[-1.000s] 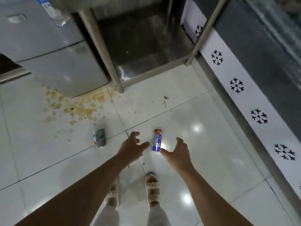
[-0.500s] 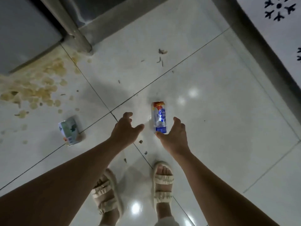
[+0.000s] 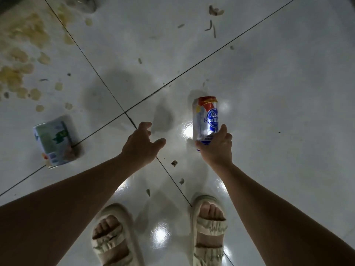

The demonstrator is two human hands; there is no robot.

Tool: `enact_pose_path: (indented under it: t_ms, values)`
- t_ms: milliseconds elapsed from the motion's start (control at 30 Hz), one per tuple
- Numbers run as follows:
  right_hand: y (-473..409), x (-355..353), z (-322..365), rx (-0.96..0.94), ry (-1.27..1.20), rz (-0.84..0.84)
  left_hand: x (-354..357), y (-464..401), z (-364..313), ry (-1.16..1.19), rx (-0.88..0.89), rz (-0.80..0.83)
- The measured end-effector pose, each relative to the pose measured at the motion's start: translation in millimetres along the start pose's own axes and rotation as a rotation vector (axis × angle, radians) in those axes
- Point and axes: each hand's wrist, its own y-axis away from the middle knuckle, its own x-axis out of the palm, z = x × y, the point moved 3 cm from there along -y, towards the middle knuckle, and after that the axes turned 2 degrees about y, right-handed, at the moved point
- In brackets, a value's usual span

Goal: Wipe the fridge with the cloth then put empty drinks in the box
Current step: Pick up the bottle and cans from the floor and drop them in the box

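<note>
Aluminium can: the blue, white and red beer can (image 3: 206,120) is my landmark; my right hand (image 3: 216,145) curls round its lower end, thumb on one side and fingers on the other. Whether its base still touches the floor I cannot tell.
Left hand: my left hand (image 3: 142,144) hangs just left of the can, fingers loosely curled, holding nothing.
Second drink: a pale green carton (image 3: 55,140) lies on its side well to the left of the can, on a tile seam.
Box: not in view, so I judge I must look up and find it before I carry anything.
Risk, grip: I hold the can low, so I judge it could tip out of my fingers as I lift.
Risk, dregs: if the can is not fully empty, tilting it could drip onto the tiles.
Risk, footing: my sandals (image 3: 209,229) stand just behind the can on a shiny floor (image 3: 278,93), which may be slippery.
Surface: glossy white tiles with dark seams; crumbs scattered beyond the can, and a yellowish spill (image 3: 21,60) beyond the carton.
Room: dim, with lamp glare on the tiles beside the can.
</note>
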Motion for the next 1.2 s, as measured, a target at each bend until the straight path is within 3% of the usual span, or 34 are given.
enact_pose_path:
  t_ms: [200,400,633,767,933,1200]
  values:
    - [-4.0,19.0,-4.2,-0.040,-0.017,-0.036,1.7,-0.9,20.8,0.060,-0.015,0.009]
    - [24.1,28.1,46.8,-0.188,0.001,-0.004,-33.3,16.2,41.2,0.189,-0.089,-0.056]
    - [69.6,64.1,141.5,-0.385,0.004,0.069,-91.8,30.3,92.1,0.212,-0.217,-0.366]
    - [85.0,96.2,175.5,-0.432,-0.018,0.108,-118.7,29.2,143.7,0.186,-0.388,-0.511]
    - [88.9,129.9,190.7,-0.498,-0.009,0.144,-117.1,7.0,194.5,0.284,-0.475,-0.528]
    - [74.6,137.2,185.0,-0.560,0.027,0.139,-100.2,-24.9,219.3,0.395,-0.495,-0.569]
